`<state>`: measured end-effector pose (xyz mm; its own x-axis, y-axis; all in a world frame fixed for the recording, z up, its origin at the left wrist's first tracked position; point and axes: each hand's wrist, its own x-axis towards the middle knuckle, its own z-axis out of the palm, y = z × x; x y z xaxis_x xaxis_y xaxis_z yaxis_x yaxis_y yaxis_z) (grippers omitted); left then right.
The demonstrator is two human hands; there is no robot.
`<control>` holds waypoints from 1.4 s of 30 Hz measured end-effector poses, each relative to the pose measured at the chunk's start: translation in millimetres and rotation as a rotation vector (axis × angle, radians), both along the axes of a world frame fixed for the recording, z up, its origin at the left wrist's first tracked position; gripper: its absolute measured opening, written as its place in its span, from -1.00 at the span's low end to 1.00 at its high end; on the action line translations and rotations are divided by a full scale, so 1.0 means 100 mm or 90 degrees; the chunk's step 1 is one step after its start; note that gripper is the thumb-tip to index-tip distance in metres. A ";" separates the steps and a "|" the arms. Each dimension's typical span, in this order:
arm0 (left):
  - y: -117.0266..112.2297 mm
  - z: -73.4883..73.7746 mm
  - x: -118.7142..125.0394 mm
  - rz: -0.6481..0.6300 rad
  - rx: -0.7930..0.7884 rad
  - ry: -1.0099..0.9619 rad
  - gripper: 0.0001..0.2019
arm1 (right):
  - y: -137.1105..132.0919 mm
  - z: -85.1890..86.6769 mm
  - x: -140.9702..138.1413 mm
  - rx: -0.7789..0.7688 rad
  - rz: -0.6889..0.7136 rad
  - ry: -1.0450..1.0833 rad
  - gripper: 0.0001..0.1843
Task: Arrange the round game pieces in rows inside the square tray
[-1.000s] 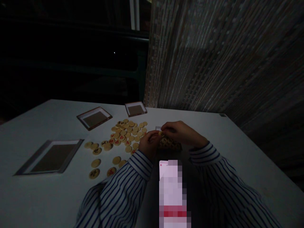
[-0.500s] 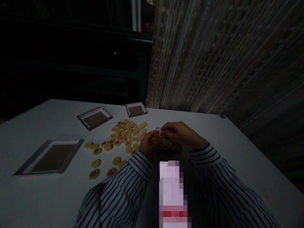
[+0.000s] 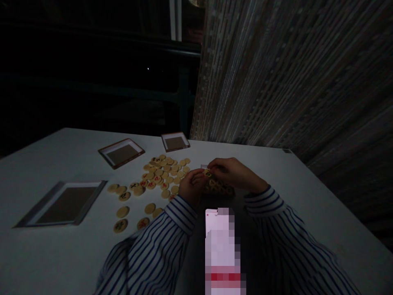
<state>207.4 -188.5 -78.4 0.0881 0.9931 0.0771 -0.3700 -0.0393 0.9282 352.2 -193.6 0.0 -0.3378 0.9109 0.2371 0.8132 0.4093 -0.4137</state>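
Note:
My right hand pinches a round wooden Chinese chess piece with a dark character on it. My left hand is close beside it, its fingers curled in; whatever lies in its palm is hidden. Beneath both hands sits a small box with several chess pieces in it. Left of my left hand, many more chess pieces lie heaped and scattered, some with red and some with black characters.
Three shallow trays or lids stand on the white table: a large one at left, a smaller one behind it, another at the back. A lit phone is between my forearms. A string curtain hangs behind.
The pinched chess piece has shifted slightly left and down, toward my left hand. The whole view has moved a little; the pieces on the table look the same.

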 end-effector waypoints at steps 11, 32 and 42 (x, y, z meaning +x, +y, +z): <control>0.00 0.01 -0.01 -0.012 -0.006 -0.010 -0.72 | -0.02 0.04 0.00 -0.004 0.000 -0.021 -0.78; 0.02 0.00 -0.03 -0.023 0.017 0.023 -0.70 | -0.02 0.05 -0.03 -0.004 0.013 0.002 -0.79; 0.08 -0.11 -0.04 -0.034 0.007 -0.002 -0.63 | -0.01 0.04 -0.05 0.018 0.011 0.011 -0.79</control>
